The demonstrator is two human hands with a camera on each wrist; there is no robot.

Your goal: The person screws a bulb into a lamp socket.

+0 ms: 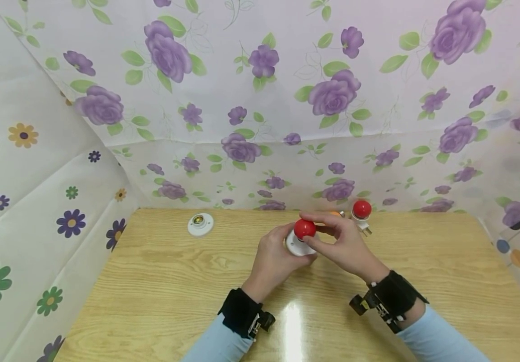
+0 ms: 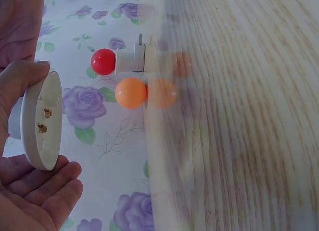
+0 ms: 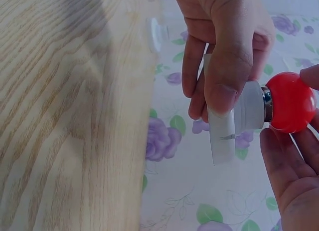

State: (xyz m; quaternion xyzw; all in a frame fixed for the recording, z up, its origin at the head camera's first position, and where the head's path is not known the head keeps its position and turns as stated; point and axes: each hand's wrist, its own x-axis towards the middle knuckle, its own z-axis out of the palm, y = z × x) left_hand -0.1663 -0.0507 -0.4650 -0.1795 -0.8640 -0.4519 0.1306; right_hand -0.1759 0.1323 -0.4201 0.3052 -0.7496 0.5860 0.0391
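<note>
My left hand (image 1: 278, 255) grips a round white lamp holder (image 3: 223, 141) by its rim, thumb on one side and fingers on the other. Two brass screws (image 2: 45, 121) show on the hollow underside of its base in the left wrist view. A red bulb (image 3: 290, 102) sits in the holder's socket, a band of its metal cap showing at the socket's mouth. With thumb and fingertips, my right hand (image 1: 343, 246) holds the red bulb around its globe. Both hands are above the wooden table (image 1: 174, 281).
A second white lamp holder (image 1: 200, 224) with an empty socket lies at the back left. Behind the right hand, an orange bulb (image 2: 131, 93) lies near the back edge, beside a red bulb (image 1: 361, 208) in a white plug-in socket (image 1: 362, 224). Flowered cloth (image 1: 241, 100) hangs behind the table.
</note>
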